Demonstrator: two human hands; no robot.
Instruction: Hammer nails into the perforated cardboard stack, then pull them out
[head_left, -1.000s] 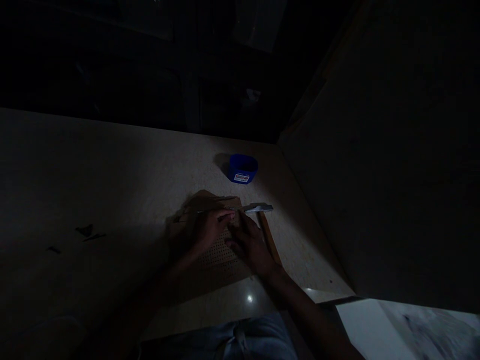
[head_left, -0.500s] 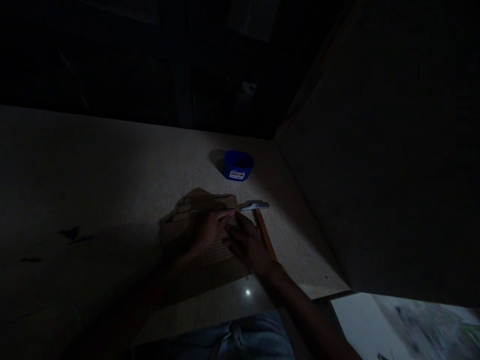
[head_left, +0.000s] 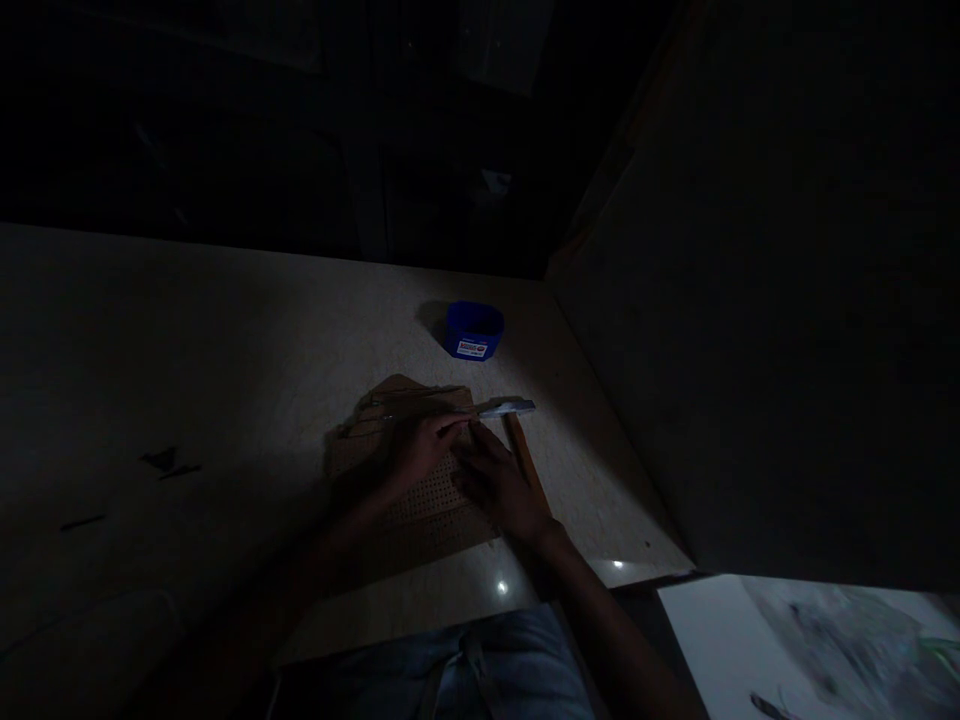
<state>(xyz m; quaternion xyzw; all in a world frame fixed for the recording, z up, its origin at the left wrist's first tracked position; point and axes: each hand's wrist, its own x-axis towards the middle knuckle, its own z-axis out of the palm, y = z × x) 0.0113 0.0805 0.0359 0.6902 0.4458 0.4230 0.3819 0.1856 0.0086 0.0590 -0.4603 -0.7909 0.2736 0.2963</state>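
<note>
My left hand (head_left: 421, 452) reaches over a brown cardboard piece (head_left: 431, 540) marked with rows of dark dots or holes. Its fingertips are pinched together near the upper right corner, on something too small and dark to make out. Close beside them, my right hand (head_left: 508, 492) rests with bent fingers at the cardboard's right side; its fingertips come near the left ones, and shadow hides whether they hold anything. A hammer lies just right of that hand, its grey metal head (head_left: 510, 408) at the top and its wooden handle (head_left: 526, 462) partly behind the hand.
A blue plastic tub (head_left: 474, 332) with a white label stands behind the cardboard. Dark scraps (head_left: 161, 460) lie on the pale surface (head_left: 262, 330) at left. A tall dark panel (head_left: 750, 350) rises at right. Thin dark strips lie along the cardboard's far edge.
The view has shifted slightly. Both hands stay close together over the cardboard in nearly the same pose; the hammer and tub keep their places.
</note>
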